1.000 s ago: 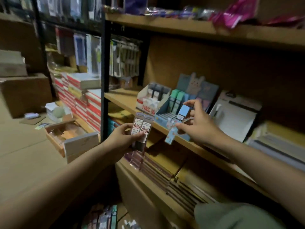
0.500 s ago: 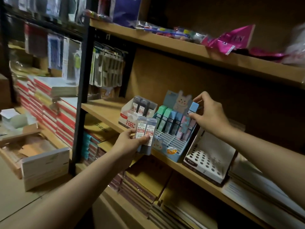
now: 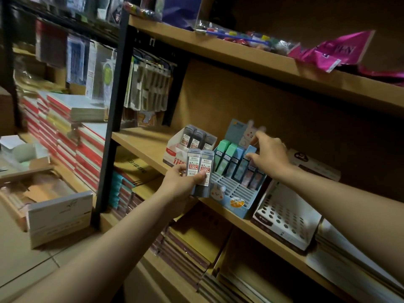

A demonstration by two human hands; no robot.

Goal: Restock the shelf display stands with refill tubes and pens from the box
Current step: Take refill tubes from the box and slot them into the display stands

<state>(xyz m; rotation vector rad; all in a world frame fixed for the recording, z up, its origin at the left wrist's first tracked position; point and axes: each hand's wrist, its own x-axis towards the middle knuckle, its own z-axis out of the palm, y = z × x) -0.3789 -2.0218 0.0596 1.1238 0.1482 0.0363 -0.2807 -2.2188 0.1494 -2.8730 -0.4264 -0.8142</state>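
My left hand [image 3: 182,182] grips two grey refill tubes [image 3: 200,169] with red-and-white labels, held upright in front of the middle shelf. Behind them a white display box [image 3: 175,153] holds three similar dark tubes [image 3: 197,138]. My right hand [image 3: 271,156] reaches into the blue rabbit-print display stand [image 3: 235,197]; its fingers pinch the top of a light blue tube [image 3: 246,161] standing in the back row beside green and blue tubes [image 3: 227,158]. The stand's front slots hold nothing.
A white stand with round holes [image 3: 284,217] sits right of the blue one. Books fill the lower shelf [image 3: 196,243]. Packets lie on the upper shelf [image 3: 240,53]. A black upright post [image 3: 113,110] divides the shelving. Open boxes [image 3: 59,213] sit on the floor at left.
The view has moved closer to the shelf. My right hand has pushed the light blue tube down into the back row of the blue stand. My left hand still holds the two grey tubes.
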